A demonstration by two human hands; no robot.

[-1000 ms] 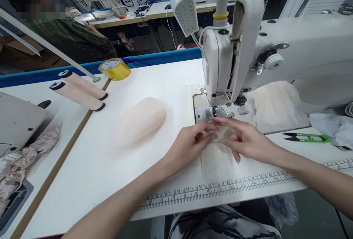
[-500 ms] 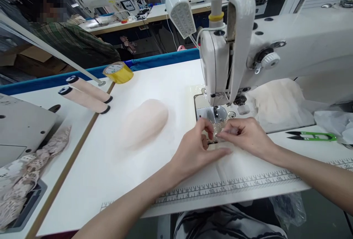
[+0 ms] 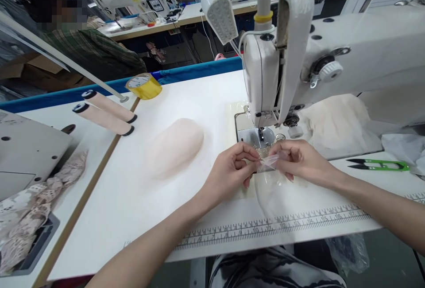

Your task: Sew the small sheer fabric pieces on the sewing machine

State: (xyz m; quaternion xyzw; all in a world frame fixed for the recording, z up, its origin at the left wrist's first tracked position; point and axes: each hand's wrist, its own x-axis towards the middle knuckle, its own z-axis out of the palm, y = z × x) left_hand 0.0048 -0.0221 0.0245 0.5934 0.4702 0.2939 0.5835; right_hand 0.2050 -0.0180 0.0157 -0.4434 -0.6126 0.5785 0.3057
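In front of the presser foot of a white sewing machine [image 3: 265, 75], both hands meet over the metal needle plate [image 3: 246, 135]. My left hand [image 3: 230, 167] pinches the edge of a thin, see-through piece of fabric [image 3: 271, 160] between thumb and fingers. On its other side, my right hand [image 3: 300, 160] grips the same fabric, fingers curled. A sheer part of it hangs down toward the ruler markings; its full outline is hard to make out against the white table. Left of the hands lies a pale pink rounded piece [image 3: 182, 142].
Green thread snips [image 3: 378, 165] lie to the right, near pale folded fabric [image 3: 341, 122]. Two thread cones [image 3: 102, 119] and yellow tape [image 3: 144, 86] are at the left. Lace [image 3: 43, 204] lies at the far left. A person [image 3: 93, 51] sits beyond the table.
My left fingers have closed from a loose, spread pose into a pinch on the sheer fabric. Between the two hands more of it now shows. The view has shifted slightly.
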